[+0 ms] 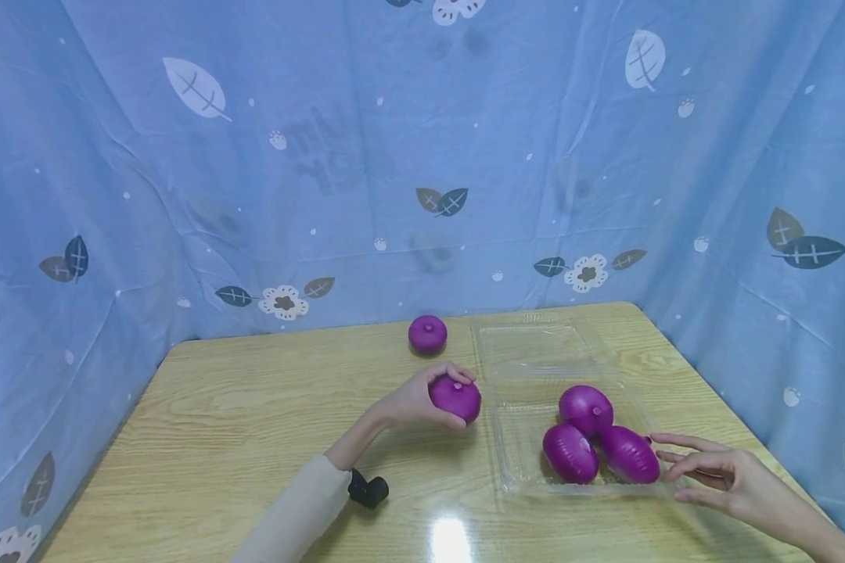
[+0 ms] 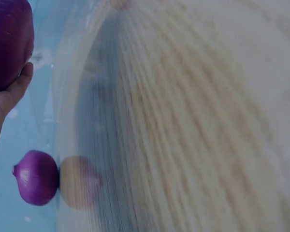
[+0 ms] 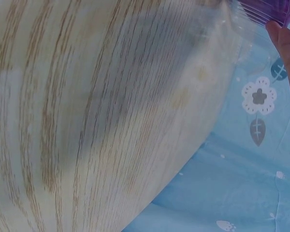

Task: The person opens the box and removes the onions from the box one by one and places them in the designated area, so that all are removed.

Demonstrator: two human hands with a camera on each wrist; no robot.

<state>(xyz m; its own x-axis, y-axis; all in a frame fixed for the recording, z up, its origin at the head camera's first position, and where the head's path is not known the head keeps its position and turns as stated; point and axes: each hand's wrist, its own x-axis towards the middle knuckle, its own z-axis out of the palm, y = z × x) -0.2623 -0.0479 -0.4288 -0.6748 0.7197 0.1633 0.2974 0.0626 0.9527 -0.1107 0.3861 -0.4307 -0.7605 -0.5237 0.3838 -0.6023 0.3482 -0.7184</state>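
My left hand point(image 1: 422, 397) grips a glossy purple onion point(image 1: 458, 399), fingers over its top and thumb low on its near side. It holds the onion just left of a clear plastic box point(image 1: 503, 469) whose hinged lid point(image 1: 528, 344) lies folded back. In the left wrist view the held onion point(image 2: 7, 43) is cut off by the frame edge. Three purple onions lie together in the box: one at the back point(image 1: 586, 410), one at front left point(image 1: 570, 453) and one at front right point(image 1: 630, 455). With fingers loosely bent, my right hand point(image 1: 718, 477) is at the box's right side.
Another purple onion point(image 1: 427, 335) stands near the table's back edge, left of the lid. A small black device point(image 1: 368, 489) sits by the left wrist. A blue patterned curtain point(image 1: 366, 156) surrounds the wooden table point(image 1: 253, 422) at the back and sides.
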